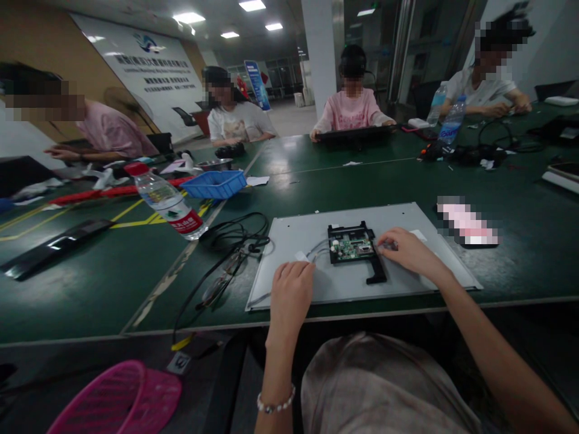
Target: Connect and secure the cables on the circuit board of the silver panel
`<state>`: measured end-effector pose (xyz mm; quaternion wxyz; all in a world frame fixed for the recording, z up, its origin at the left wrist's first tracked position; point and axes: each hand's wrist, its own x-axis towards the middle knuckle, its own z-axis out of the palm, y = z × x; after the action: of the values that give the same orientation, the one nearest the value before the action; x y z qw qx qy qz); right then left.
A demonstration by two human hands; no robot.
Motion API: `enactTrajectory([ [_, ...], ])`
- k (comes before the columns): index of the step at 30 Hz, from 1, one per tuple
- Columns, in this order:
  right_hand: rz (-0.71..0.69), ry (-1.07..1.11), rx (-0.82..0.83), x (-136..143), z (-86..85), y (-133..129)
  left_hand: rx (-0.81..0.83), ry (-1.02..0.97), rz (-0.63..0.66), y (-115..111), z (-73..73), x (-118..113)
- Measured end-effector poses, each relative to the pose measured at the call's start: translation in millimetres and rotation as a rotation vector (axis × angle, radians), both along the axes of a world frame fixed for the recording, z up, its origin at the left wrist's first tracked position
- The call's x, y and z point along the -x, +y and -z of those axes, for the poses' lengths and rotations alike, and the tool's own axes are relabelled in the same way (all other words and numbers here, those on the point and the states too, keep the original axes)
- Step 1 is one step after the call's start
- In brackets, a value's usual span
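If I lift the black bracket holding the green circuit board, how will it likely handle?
The black bracket looks rigid but slim, so its projecting leg might flex. The exposed circuit board is probably fragile if pressed. Grey wires at its left could tug or snag.

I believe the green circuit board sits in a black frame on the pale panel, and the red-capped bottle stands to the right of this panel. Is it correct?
Not quite: the head view shows the red-capped bottle to the left of the pale panel. The green circuit board does sit in the black frame there.
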<state>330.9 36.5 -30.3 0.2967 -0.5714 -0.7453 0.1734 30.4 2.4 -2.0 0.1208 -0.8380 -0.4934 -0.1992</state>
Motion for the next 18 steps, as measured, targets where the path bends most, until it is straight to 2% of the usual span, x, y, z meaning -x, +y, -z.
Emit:
enactTrajectory([
  [5, 0.046, 0.132, 0.070, -3.6, -3.2, -4.8, -0.185, -0.119, -0.015, 7.5, 0.7, 8.0],
  [8, 0.132, 0.178, 0.062, -11.5, -5.0, -9.1, -0.242, -0.150, -0.039, 10.5, 2.2, 15.2],
  [12, 0.287, 0.075, -0.009, -26.1, -0.2, -12.9, -0.212, -0.130, -0.050, 12.2, 5.4, 21.1],
  [18, 0.353, -0.107, -0.130, -31.2, 14.4, -16.7, -0.090, -0.129, -0.096, 8.6, 8.1, 18.9],
])
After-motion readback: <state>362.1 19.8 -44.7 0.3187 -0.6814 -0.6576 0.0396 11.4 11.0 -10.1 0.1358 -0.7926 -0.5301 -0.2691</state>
